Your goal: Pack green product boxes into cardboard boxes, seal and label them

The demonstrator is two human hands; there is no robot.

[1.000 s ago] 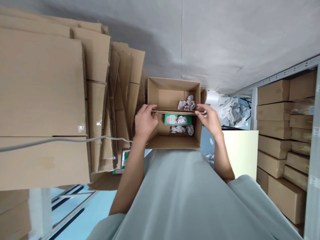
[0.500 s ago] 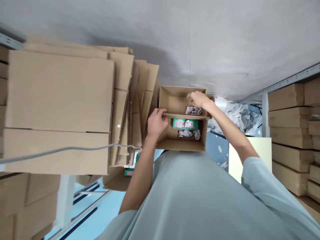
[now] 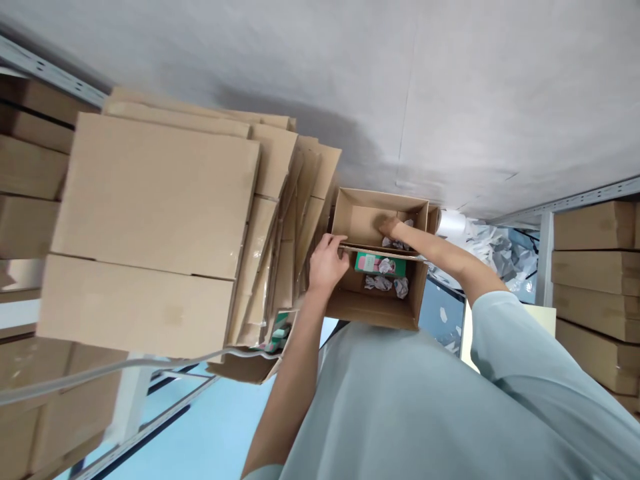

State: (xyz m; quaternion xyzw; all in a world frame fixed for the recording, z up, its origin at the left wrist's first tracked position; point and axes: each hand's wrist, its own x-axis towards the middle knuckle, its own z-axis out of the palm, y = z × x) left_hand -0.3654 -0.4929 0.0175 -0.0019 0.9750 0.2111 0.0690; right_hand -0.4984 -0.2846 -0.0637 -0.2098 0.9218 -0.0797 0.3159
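Two open cardboard boxes stand one behind the other in front of me. My left hand (image 3: 327, 264) grips the edge where they meet, thumb and fingers closed on the rim of the far box (image 3: 361, 217). My right hand (image 3: 391, 228) reaches down inside that box, beside crumpled paper (image 3: 395, 244); its fingers are blurred and partly hidden. In the near box (image 3: 370, 311) lies a green and pink carton (image 3: 368, 262) with a paper ball (image 3: 385, 266) on top. More crumpled paper (image 3: 379, 283) lies next to the carton.
Flattened cardboard boxes (image 3: 155, 193) stand stacked at left, a grey cable (image 3: 150, 363) crossing before them. Another open box (image 3: 245, 368) holds green cartons below. At right are a white roll (image 3: 451, 223), loose paper (image 3: 483, 250) and shelved boxes (image 3: 595, 267).
My right hand has gone lower into the far box, toward its crumpled paper. My left hand keeps its place at the rim. The whole view has shifted and tilted slightly.
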